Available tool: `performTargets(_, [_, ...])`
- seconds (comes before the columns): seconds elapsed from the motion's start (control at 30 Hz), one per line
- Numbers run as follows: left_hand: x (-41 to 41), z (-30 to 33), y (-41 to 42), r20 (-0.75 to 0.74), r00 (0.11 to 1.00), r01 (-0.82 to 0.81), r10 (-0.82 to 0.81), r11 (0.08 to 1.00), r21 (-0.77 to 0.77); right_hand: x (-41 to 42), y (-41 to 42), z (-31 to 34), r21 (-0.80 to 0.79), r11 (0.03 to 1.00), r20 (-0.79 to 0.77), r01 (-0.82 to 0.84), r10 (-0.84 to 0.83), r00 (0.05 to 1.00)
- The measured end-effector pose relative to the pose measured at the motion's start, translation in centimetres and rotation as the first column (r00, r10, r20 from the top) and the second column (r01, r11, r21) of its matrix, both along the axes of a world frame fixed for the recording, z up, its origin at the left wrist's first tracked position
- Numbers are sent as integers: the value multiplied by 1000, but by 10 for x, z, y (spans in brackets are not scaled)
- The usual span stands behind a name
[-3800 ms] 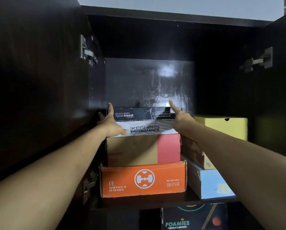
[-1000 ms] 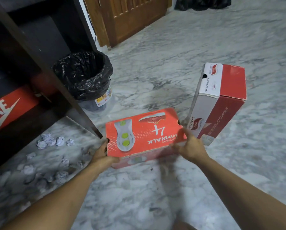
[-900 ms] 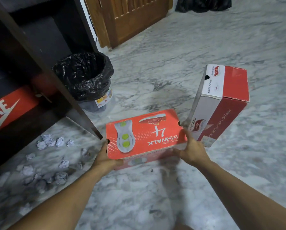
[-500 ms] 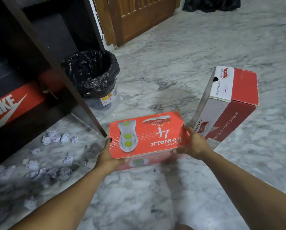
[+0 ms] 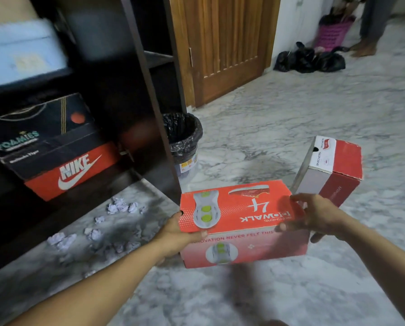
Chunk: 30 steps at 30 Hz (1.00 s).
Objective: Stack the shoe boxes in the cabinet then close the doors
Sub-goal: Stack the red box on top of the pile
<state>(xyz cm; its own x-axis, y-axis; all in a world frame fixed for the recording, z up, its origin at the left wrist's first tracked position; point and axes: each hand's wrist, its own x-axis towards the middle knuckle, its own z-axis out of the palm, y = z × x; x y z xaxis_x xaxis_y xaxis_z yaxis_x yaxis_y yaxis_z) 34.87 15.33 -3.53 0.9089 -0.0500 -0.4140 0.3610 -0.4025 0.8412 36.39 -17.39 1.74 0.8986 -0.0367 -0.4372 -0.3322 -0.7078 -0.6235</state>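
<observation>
A: What are the hands doing?

B: Both are gripping the orange box (image 5: 240, 214) at the lower centre of the frame. The left hand (image 5: 173, 236) is clamping its left end, thumb lying along the lid's front edge, fingers wrapping underneath. The right hand (image 5: 314, 216) is pressing on the right end, fingers spreading over the lid corner, thumb on the front edge.

A: Is the box sitting on the floor?

B: Hard to tell; it is hanging over the marble floor (image 5: 291, 114), a shadow lying beneath it.

A: What is lying around it?

B: A red box (image 5: 333, 170) is standing on end just behind the right hand, tilting slightly. A bin (image 5: 185, 140) with a black liner is sitting behind the orange box, beside the cabinet's (image 5: 149, 90) upright panel, which is standing between the held box and the shelves at the left. On a lower shelf a black box (image 5: 39, 137) is resting on a Nike box (image 5: 74, 170). A pale blue box (image 5: 20, 52) is blurring at the upper left. Crumpled paper (image 5: 124, 207) is littering the floor before the cabinet. A wooden door (image 5: 225, 43) is filling the top centre, black bags (image 5: 309, 60) lying to its right.
</observation>
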Motion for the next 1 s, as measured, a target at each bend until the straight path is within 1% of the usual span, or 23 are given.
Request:
performTargets(0.1, [-12,31,14,43,999,4,-4,1000,6,-14,13,40,-15,1000,33,-21,21,999])
performTargets(0.2, [-24,68,35,88,995,-42,37,998,52,-22,30,74,-14,998,73,-63,64,995])
performTargets(0.33, [-50,123,68,96,990,-112,104,990,85,-27,61,116,-75,985,175,-158,169,970])
performTargets(0.47, [-82,172,106,134,974,-202,185,971,128,-30,98,149,-10,974,260,-226,221,940])
performTargets(0.57, [-108,205,132,163,953,-284,255,940,188,-31,126,173,47,947,283,-317,292,914])
performTargets(0.67, [-126,242,157,192,936,-335,296,916,220,-32,156,198,63,918,317,-391,353,880])
performTargets(0.83, [-153,293,193,258,884,-445,389,870,214,-30,209,246,59,878,392,-475,417,820])
performTargets(1.0, [-174,321,220,324,835,-515,445,839,174,-31,250,280,51,850,446,-524,450,773])
